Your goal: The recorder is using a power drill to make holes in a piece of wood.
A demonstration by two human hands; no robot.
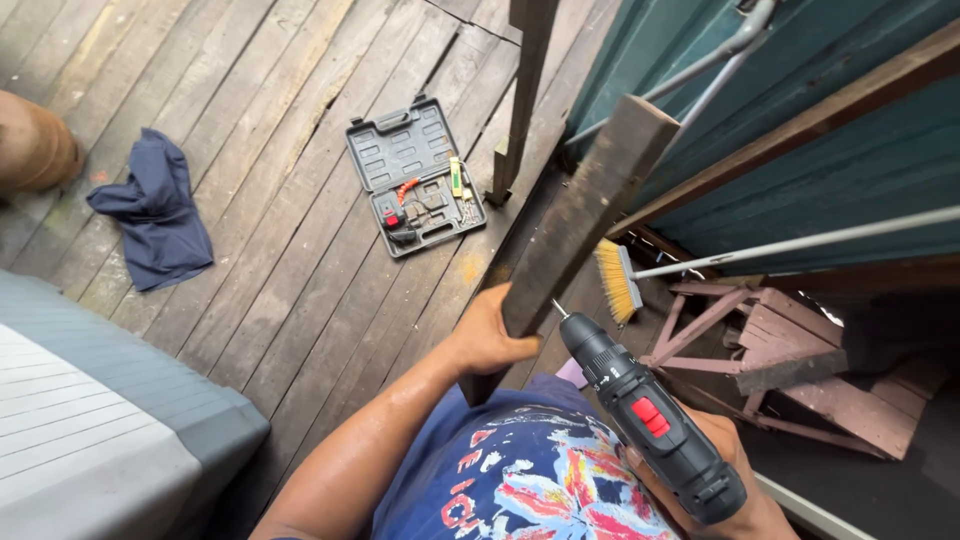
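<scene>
Wooden plank (580, 215) gripped near its lower end by left hand (490, 335), slanting toward 1 o'clock | right hand (725, 470) closed around black cordless drill (650, 425), bit at plank | open tool case (415, 175) at 11 o'clock | yellow-bristled broom (618, 280) just right of plank

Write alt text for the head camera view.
Seen from above, a person's left hand grips a dark wooden plank while the right hand aims a black cordless drill at it. An open tool case and blue cloth lie on the plank deck.
</scene>
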